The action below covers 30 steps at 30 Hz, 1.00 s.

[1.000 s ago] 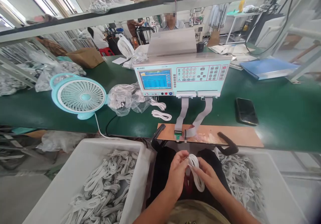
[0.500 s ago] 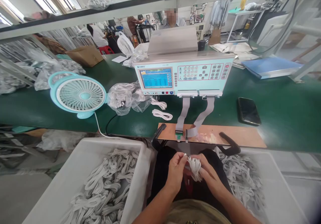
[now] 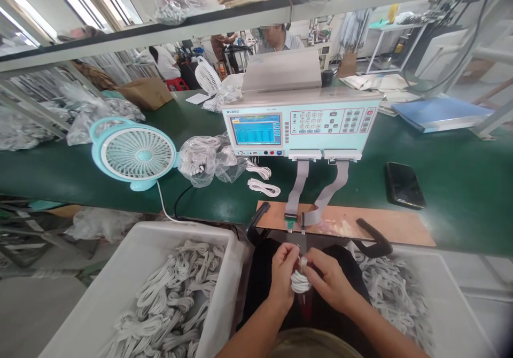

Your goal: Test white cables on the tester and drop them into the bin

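Your left hand (image 3: 282, 275) pinches one end of the white coiled cable (image 3: 300, 283) between thumb and forefinger, though most of that tip is covered by your fingers. Your right hand (image 3: 329, 277) grips the same cable near a pale connector (image 3: 303, 262); its curled lower fingers are out of sight, so you cannot tell how much of the bundle they bear. The coil sits between your two hands, over your dark lap (image 3: 260, 278), end-on to the view, so its full loop does not show.

Just beyond your hands, at the table's near edge, two grey ribbon cables (image 3: 297, 189) run down from the tester (image 3: 336, 115) to the wooden board (image 3: 401, 227). One ends at a small green circuit board (image 3: 290, 223), too small to read in detail. The figures on the lit screen (image 3: 257, 130) are illegible.

The left bin (image 3: 92, 288) of coiled cables is cut off by the bottom edge; the right bin (image 3: 457, 288) is partly hidden behind your right arm and blurred. Left of the ribbons, two loose coils (image 3: 263, 187) lie on the green table (image 3: 452, 203) beside clear bags (image 3: 202, 157), whose contents are hard to separate. Behind the tester, a co-worker (image 3: 288, 41) is mostly blocked from view.
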Each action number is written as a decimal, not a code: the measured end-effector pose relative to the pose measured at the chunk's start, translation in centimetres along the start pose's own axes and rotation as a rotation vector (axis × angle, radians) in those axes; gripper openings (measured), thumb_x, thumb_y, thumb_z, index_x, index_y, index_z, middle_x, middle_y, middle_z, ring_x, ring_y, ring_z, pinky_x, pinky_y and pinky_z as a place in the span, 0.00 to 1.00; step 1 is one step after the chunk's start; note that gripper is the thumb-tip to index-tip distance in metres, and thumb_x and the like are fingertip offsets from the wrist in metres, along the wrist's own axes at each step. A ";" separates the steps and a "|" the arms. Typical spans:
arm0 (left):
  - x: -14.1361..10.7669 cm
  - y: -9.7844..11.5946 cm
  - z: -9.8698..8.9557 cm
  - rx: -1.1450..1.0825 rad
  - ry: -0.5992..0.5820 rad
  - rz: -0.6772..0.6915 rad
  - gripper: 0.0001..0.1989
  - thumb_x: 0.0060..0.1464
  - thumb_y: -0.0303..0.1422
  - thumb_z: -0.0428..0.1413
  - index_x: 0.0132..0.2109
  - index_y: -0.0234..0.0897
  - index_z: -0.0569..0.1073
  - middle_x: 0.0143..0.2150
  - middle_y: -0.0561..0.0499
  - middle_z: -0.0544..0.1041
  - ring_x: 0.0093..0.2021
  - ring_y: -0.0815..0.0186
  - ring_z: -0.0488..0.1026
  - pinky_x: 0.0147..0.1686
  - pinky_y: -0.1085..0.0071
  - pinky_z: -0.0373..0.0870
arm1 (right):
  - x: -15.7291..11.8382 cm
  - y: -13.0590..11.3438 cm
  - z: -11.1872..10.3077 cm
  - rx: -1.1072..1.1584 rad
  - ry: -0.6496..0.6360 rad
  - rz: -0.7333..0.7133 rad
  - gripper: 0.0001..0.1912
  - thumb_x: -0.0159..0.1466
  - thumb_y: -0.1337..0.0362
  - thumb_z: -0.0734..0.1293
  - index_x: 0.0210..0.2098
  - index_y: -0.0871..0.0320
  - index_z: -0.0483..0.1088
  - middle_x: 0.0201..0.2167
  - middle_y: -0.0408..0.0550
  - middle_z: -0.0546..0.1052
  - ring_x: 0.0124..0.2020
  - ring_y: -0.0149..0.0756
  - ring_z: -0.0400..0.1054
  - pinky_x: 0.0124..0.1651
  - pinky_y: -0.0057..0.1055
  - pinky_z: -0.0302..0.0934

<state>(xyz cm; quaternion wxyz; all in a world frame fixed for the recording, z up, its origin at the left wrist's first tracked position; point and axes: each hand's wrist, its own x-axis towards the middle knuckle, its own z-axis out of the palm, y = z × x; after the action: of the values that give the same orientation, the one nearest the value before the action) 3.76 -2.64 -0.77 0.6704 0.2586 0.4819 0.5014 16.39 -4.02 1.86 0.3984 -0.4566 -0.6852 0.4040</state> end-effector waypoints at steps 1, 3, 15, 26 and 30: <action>0.1 -0.1 0.0 0.034 -0.014 0.027 0.13 0.47 0.39 0.60 0.28 0.34 0.68 0.23 0.57 0.65 0.23 0.74 0.60 0.25 0.78 0.58 | 0.3 0.5 0.3 0.040 0.073 0.042 0.14 0.66 0.59 0.59 0.26 0.57 0.66 0.23 0.42 0.65 0.25 0.32 0.59 0.29 0.27 0.55; 0.6 -0.2 -0.1 0.103 -0.034 0.080 0.14 0.48 0.41 0.59 0.29 0.33 0.70 0.25 0.56 0.68 0.26 0.73 0.62 0.28 0.77 0.61 | 0.9 1.5 1.0 0.145 0.184 0.137 0.16 0.65 0.56 0.60 0.24 0.57 0.63 0.22 0.41 0.63 0.24 0.31 0.57 0.28 0.27 0.54; 2.4 0.2 -1.2 0.197 -0.029 0.021 0.17 0.48 0.44 0.58 0.31 0.32 0.71 0.24 0.54 0.68 0.24 0.72 0.63 0.24 0.76 0.64 | 2.9 3.6 1.5 0.492 0.259 0.455 0.21 0.53 0.48 0.70 0.25 0.62 0.73 0.20 0.45 0.70 0.23 0.33 0.60 0.28 0.29 0.55; 4.1 2.3 -2.8 0.600 -0.218 0.281 0.17 0.55 0.38 0.50 0.22 0.34 0.70 0.25 0.53 0.67 0.29 0.69 0.64 0.29 0.76 0.61 | 3.7 2.8 1.7 0.730 0.339 0.577 0.19 0.47 0.51 0.75 0.22 0.61 0.72 0.19 0.44 0.71 0.21 0.31 0.60 0.27 0.27 0.54; 4.1 1.5 -2.3 0.566 -0.125 0.291 0.18 0.55 0.38 0.50 0.22 0.34 0.70 0.23 0.53 0.68 0.28 0.68 0.66 0.30 0.74 0.61 | 3.5 3.2 1.7 0.704 0.326 0.546 0.19 0.47 0.51 0.75 0.21 0.61 0.72 0.18 0.43 0.71 0.21 0.30 0.60 0.28 0.27 0.54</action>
<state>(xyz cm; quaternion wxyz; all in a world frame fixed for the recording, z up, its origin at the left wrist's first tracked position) 1.17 1.34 -2.04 0.5214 0.5312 0.5181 0.4213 14.84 -0.17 -1.02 0.5105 -0.5145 -0.2900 0.6249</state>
